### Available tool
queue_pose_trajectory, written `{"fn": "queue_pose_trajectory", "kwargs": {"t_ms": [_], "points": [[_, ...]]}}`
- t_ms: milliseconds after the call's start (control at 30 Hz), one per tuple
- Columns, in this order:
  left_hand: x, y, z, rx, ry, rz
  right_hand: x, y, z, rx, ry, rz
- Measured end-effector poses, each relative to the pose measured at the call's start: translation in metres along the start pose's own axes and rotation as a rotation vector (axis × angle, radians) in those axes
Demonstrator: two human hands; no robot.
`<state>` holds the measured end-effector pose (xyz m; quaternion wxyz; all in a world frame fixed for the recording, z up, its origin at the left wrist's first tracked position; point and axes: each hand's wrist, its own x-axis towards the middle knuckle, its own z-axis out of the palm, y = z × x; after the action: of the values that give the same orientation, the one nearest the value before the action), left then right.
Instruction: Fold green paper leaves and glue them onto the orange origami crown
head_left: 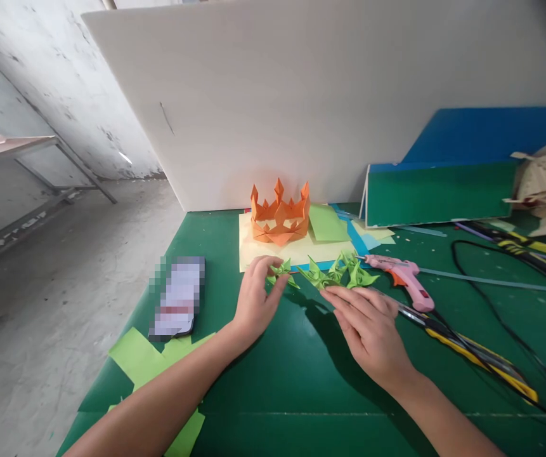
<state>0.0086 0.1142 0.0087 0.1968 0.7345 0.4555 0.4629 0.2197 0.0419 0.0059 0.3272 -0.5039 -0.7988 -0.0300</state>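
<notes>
My left hand [259,293] has its thumb and fingers curled round a small light-green folded-paper piece [281,271] with pointed tips. To its right is a group of similar green origami pieces [337,270] on the green table. My right hand [372,327] lies over their near edge, fingers stretched out and close together, the fingertips touching the nearest piece. Its thumb is tucked partly below the palm. Behind both hands an orange folded-paper crown [280,219] stands upright on a pale yellow sheet [248,244].
A pink glue gun [408,276] and a yellow-handled tool [477,355] lie right of my right hand, with a black cable [486,301]. At left are a phone [177,298] and green paper sheets [142,358]. A white board [277,95] stands behind, beside a green panel [439,197].
</notes>
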Motion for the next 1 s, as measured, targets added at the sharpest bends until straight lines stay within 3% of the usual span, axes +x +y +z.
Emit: {"fn": "queue_pose_trajectory", "kwargs": {"t_ms": [133,200,300,367,467,633,700,833,1000], "points": [[-0.015,0.014,0.015,-0.511,-0.139,-0.220,-0.001,-0.009,0.001,0.046,-0.020,-0.040],[-0.019,0.020,0.021,-0.711,-0.135,-0.339,-0.002,-0.013,0.000,0.070,-0.042,-0.087],[-0.021,0.023,0.025,-0.840,-0.120,-0.429,0.000,-0.009,-0.005,0.144,-0.012,-0.149],[-0.022,0.023,0.025,-0.838,-0.134,-0.432,0.002,0.004,-0.011,0.164,0.116,-0.076],[-0.026,0.023,0.024,-0.727,-0.222,-0.376,0.002,0.045,-0.023,0.016,0.321,0.161],[-0.034,0.024,0.019,-0.422,-0.384,-0.220,-0.013,0.123,-0.039,-0.263,0.259,0.555],[-0.034,0.024,0.017,-0.345,-0.444,-0.139,-0.019,0.135,-0.042,-0.275,0.252,0.588],[-0.032,0.024,0.015,-0.173,-0.467,-0.006,-0.010,0.111,-0.039,-0.217,0.250,0.353],[-0.016,0.021,0.004,0.173,-0.226,0.141,0.040,0.047,-0.016,-0.081,0.019,0.040]]}}
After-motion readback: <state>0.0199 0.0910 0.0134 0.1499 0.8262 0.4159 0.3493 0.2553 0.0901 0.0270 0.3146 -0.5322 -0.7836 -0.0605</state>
